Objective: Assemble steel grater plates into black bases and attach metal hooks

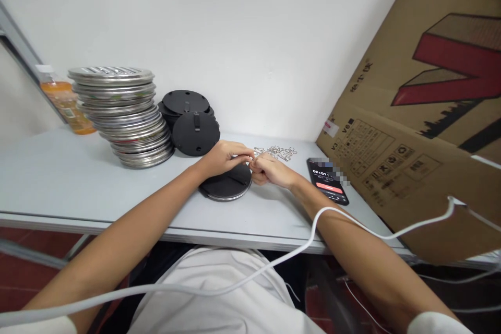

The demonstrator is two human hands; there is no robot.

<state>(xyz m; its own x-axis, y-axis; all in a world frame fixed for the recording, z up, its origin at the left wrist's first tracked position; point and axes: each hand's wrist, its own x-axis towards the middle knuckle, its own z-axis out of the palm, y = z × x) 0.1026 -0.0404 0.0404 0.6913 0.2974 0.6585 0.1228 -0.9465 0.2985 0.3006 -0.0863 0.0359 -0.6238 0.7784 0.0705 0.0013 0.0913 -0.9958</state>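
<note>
Left hand: the left hand (223, 158) is curled, its fingertips pinched on a small metal piece (252, 156) right where the two hands meet; the piece is too small to make out in detail.
Right hand: the right hand (272, 171) is closed into a loose fist, its fingertips also touching that piece, knuckles toward the camera.
Disc: a black disc (227, 186) with a bright rim lies flat on the table just under and near the hands, partly hidden by them.
Clips: a loose heap of small metal clips (278, 152) lies just beyond the right hand, toward the wall.
Stack: a tall, leaning stack of metal plates (124, 115) stands far left on the table, the top one slotted.
Black discs: a few more black discs (191, 120) sit to the right of the stack, one propped up on edge against the others.
Bottle: an orange bottle (64, 100) stands at the far left, behind the stack.
Phone: a phone (327, 181) lies flat to the right of the right hand, its screen lit with a timer.
Box: a big cardboard box (422, 115) leans in on the right, just beside the phone.
Cable: a white cable (313, 229) crosses over the right forearm and runs along the near edge.
Table: the grey table (58, 177) stands against a white wall.
</note>
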